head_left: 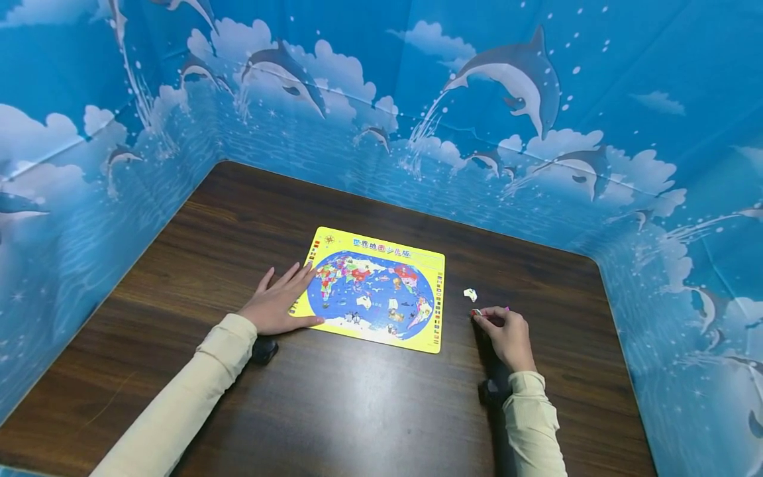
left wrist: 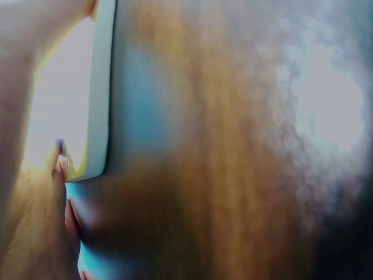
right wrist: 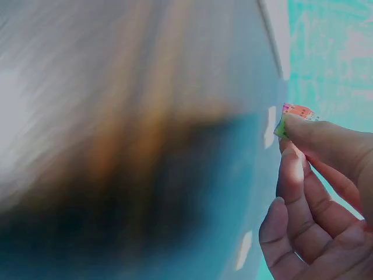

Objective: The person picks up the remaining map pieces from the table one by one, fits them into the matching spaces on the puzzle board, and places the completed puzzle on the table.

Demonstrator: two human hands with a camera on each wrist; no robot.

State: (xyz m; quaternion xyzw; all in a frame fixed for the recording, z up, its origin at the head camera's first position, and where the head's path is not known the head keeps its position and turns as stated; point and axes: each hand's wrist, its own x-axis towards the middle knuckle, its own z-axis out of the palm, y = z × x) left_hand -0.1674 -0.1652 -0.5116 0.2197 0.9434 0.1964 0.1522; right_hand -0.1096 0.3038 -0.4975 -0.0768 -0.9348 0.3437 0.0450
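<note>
A yellow-bordered world map puzzle board (head_left: 372,338) with a blue ocean lies flat on the table. Across its left edge rests my left hand (head_left: 277,308), fingers spread, the thumb along the lower border. In the left wrist view, that hand (left wrist: 35,233) is by the board's corner, with the board (left wrist: 99,105) seen edge-on. To the right of the board, my right hand (head_left: 509,334) pinches a small puzzle piece (head_left: 475,313) between thumb and index finger. The right wrist view shows red and green print on this piece (right wrist: 298,109); the thumb covers part of it.
A small, mostly white puzzle piece (head_left: 470,295) lies on the dark wood table (head_left: 357,411) between board and right hand. A bit of magenta (head_left: 507,308) peeks out behind the right hand. Blue dolphin-print curtain (head_left: 369,79) stands around the table's back and sides.
</note>
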